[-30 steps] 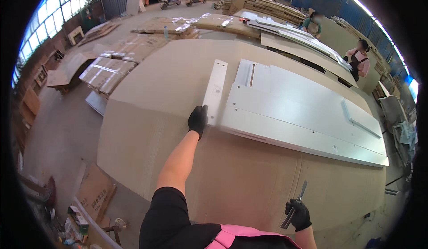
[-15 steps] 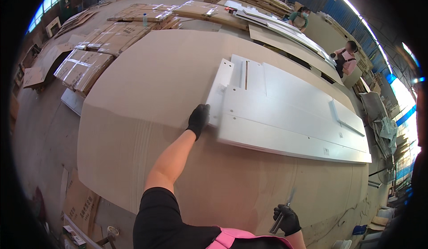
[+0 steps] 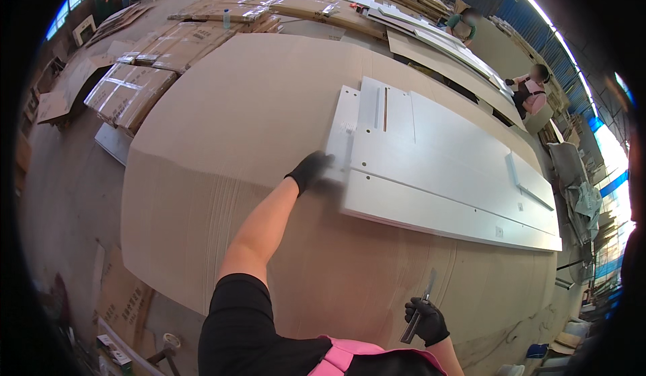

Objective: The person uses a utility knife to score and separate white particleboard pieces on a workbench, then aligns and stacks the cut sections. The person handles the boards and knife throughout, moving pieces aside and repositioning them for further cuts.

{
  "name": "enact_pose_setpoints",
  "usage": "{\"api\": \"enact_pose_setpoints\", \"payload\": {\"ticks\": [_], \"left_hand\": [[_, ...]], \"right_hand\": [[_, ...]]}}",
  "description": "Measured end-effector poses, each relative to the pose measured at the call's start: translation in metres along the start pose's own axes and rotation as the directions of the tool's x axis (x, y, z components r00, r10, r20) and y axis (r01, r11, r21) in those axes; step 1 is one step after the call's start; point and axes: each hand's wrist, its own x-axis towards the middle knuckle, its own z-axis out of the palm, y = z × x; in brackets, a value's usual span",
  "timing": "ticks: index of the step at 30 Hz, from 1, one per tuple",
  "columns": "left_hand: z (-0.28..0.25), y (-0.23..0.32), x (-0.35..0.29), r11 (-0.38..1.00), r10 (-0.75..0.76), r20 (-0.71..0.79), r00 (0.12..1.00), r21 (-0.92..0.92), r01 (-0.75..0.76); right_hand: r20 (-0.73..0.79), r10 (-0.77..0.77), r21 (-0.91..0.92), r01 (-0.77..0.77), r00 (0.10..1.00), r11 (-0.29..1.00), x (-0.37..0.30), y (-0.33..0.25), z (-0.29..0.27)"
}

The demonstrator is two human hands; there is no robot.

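My left hand [image 3: 309, 173], in a black glove, is at the left edge of a narrow white panel [image 3: 344, 123]. Its fingers are smeared by motion, so I cannot tell whether they grip the panel or only touch it. The narrow panel sticks out from under the left end of a stack of larger white panels [image 3: 431, 154] with drilled holes and a slot. A small white strip [image 3: 531, 182] rests on the stack's right end. Lower right, my gloved right hand [image 3: 427, 320] is closed around a utility knife [image 3: 418, 309], blade out and pointing up, away from the panels.
Brown cardboard [image 3: 222, 120] covers the work surface beneath the panels. Taped cartons [image 3: 134, 93] stand at the far left, with a bottle [image 3: 226, 19] on them. Two people work beside another row of white panels [image 3: 444, 43] at the far right. A tape roll [image 3: 171, 340] is lower left.
My view has shifted slightly. My left hand has moved a little up and right along the narrow panel's edge. The right hand still holds the knife, now a bit higher.
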Motion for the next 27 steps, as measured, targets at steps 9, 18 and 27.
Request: {"api": "enact_pose_setpoints", "payload": {"ticks": [9,18,27], "left_hand": [[-0.016,-0.002,0.013,0.996,0.044,0.14,0.989,-0.081,-0.033],[0.005,0.01,0.036,0.874,0.253,0.375,0.892,0.307,-0.377],[0.022,0.03,0.054,0.983,-0.087,-0.081,0.993,-0.171,0.072]], "right_hand": [[0.12,0.046,0.124,-0.061,0.992,0.99,0.005,0.005,-0.001],[0.052,0.025,-0.017,-0.024,0.998,1.0,0.014,0.001,0.025],[0.063,0.022,0.006,-0.022,0.998,1.0,0.009,-0.002,0.033]]}}
